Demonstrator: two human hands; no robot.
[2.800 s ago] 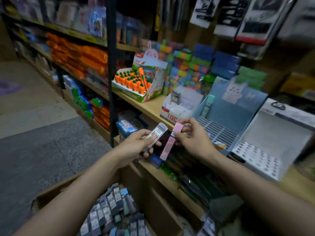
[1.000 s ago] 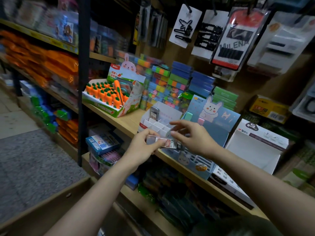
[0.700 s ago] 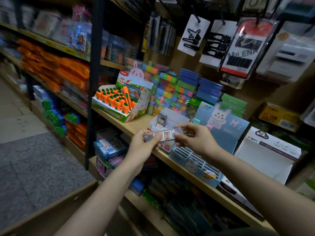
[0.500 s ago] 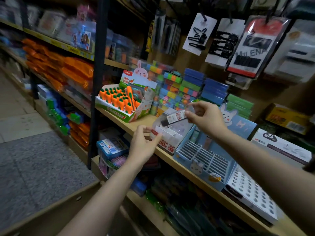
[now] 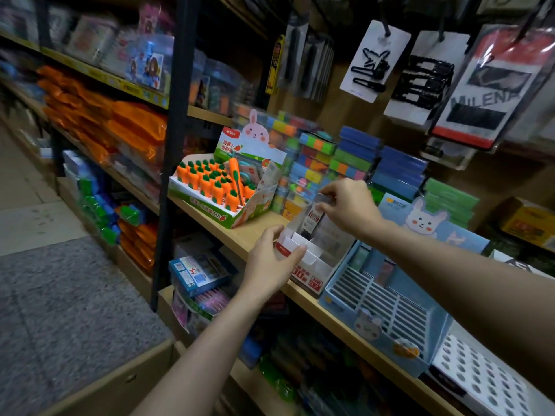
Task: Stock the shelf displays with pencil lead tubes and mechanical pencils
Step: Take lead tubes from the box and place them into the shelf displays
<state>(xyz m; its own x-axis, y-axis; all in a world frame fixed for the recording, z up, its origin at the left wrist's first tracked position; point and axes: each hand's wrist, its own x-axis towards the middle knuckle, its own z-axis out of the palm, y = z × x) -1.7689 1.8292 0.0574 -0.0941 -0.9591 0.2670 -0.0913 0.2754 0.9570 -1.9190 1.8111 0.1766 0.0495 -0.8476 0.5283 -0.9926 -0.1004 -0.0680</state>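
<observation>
A white tiered display box (image 5: 312,270) with red lettering stands on the wooden shelf (image 5: 249,235). My left hand (image 5: 271,262) grips its front left corner. My right hand (image 5: 348,207) pinches a clear pencil lead tube (image 5: 314,216) by its top and holds it upright over the box's back row. To the right sits a blue rabbit display (image 5: 387,298) with slotted rows and a few tubes at its back. A white display with round holes (image 5: 480,376) lies further right.
A carrot-shaped item display (image 5: 222,190) stands left of the white box. Stacked colourful blocks (image 5: 330,163) fill the shelf's back. Hair clip cards (image 5: 375,60) hang above. A black upright post (image 5: 175,145) divides the shelving. A cardboard box edge (image 5: 120,382) is at the bottom left.
My right hand took the tube from my left hand, lifted it and brought it down upright over the white box. My left hand moved to the box's front corner.
</observation>
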